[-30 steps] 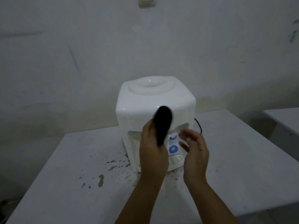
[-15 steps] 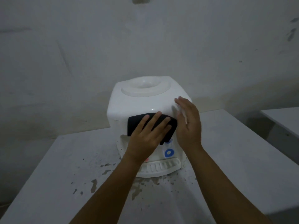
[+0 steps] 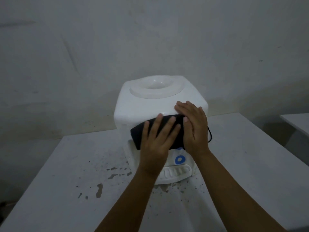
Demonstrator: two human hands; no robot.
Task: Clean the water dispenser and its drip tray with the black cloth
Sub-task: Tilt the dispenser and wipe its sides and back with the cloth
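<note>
Here the left hand point(image 3: 157, 143) presses the black cloth point(image 3: 138, 134) flat-fingered against the water dispenser point(image 3: 133, 111); the right hand point(image 3: 194, 124), fingers straight, steadies it.

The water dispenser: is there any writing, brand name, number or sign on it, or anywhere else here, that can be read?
No readable text anywhere in this picture.
Blue ring mark on the front of the water dispenser: a plain ring, no letters or numbers.
Smaller blue mark above it: mostly hidden by the black cloth and the right hand; too little shows to read.
Drip tray: only slots, no writing.
</note>
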